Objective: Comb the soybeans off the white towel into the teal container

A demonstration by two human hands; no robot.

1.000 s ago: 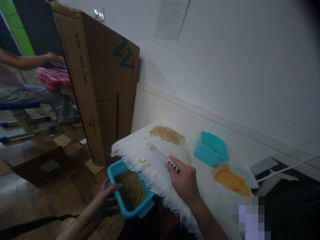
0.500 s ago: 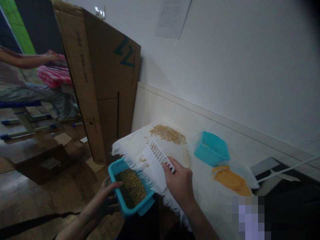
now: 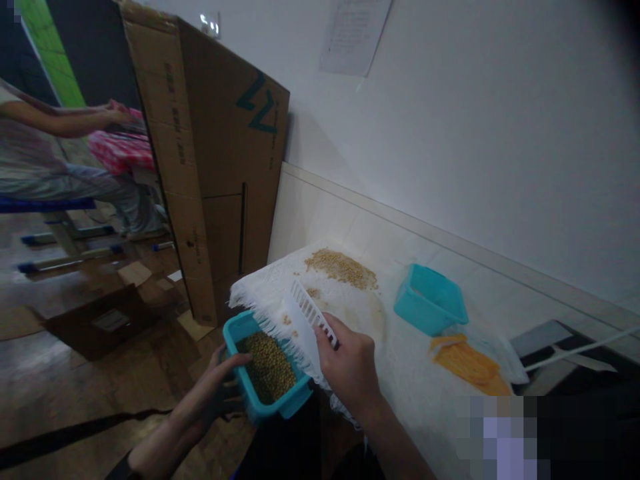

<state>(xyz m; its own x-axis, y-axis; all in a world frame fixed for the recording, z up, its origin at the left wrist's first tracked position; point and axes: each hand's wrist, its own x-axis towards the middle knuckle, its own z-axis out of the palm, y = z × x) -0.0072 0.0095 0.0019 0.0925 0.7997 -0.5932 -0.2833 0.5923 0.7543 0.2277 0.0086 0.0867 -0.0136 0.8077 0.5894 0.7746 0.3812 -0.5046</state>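
My left hand (image 3: 220, 387) grips the near-left side of a teal plastic box (image 3: 257, 410), its thumb over the rim. Yellowish soybeans (image 3: 270, 365) lie in the box, which is held at the fringed edge of a white cloth (image 3: 265, 283). In my right hand (image 3: 347, 363) is a white slotted plastic piece (image 3: 305, 317), pinched at its near end and held tilted low over the cloth. A few loose beans (image 3: 287, 321) lie beside it, close to the cloth's edge. Farther back on the cloth is a spread pile of beans (image 3: 343, 267).
A second teal box (image 3: 430, 300) stands to the right, with an orange cloth-like item (image 3: 470, 363) in front of it. A tall cardboard box (image 3: 220, 160) rises at the left by the wall. Beyond it, a person (image 3: 65, 127) sits with pink checked fabric.
My right hand has moved the slotted piece a little left across the cloth, toward the box. Loose beans show more clearly beside it. My left hand keeps its hold; the view has shifted slightly.
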